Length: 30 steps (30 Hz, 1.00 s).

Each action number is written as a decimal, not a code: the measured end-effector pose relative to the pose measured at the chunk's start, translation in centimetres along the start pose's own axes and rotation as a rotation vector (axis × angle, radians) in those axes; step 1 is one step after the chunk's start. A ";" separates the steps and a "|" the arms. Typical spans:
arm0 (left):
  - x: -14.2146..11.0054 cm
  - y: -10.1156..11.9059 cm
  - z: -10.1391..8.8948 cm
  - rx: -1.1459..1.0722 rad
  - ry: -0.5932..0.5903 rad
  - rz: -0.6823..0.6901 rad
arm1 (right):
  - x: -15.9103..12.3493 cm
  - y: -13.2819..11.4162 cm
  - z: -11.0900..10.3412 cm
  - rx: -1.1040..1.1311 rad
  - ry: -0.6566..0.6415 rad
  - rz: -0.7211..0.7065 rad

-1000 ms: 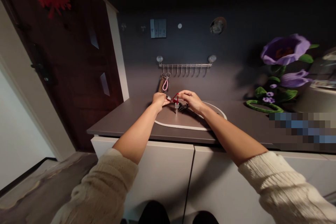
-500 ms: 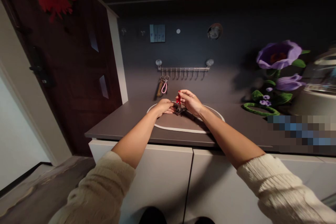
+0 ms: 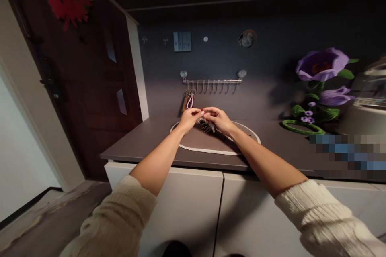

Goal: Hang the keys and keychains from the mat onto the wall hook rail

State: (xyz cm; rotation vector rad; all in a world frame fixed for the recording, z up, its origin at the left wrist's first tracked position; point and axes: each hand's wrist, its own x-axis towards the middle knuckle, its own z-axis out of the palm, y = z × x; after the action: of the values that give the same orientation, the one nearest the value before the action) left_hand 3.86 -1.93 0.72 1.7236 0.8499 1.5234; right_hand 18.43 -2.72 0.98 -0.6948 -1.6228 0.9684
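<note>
Red strap [image 3: 203, 110] bearing dark and silvery keys [image 3: 208, 127], over the white-edged oval mat [image 3: 208, 151] on the brown table [image 3: 135, 138] | Left hand [image 3: 188, 120]: grip pinching strap | Right hand [image 3: 220, 120]: grip pinching strap, fingertips beside the left's | Clear hook rail [image 3: 212, 81]: behind

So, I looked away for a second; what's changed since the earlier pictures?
The left hand has moved inward and, since the last picture, up, meeting the right hand at the red piece, now mostly hidden by fingers. The pink loop and purple flowers stayed put.
</note>
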 end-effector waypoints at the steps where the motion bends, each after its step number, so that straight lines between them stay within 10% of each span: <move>1: 0.0 0.0 0.0 0.005 -0.013 0.002 | 0.0 0.0 0.0 -0.009 0.003 -0.008; 30: 0.8 -1.5 0.3 -0.063 0.154 -0.043 | 0.5 0.0 0.0 -0.012 0.085 0.121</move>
State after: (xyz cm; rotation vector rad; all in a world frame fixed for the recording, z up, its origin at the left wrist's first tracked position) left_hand 4.15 -0.47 -0.11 1.5491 0.9003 1.6528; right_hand 18.28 -2.27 1.24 -0.8389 -1.5270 1.0029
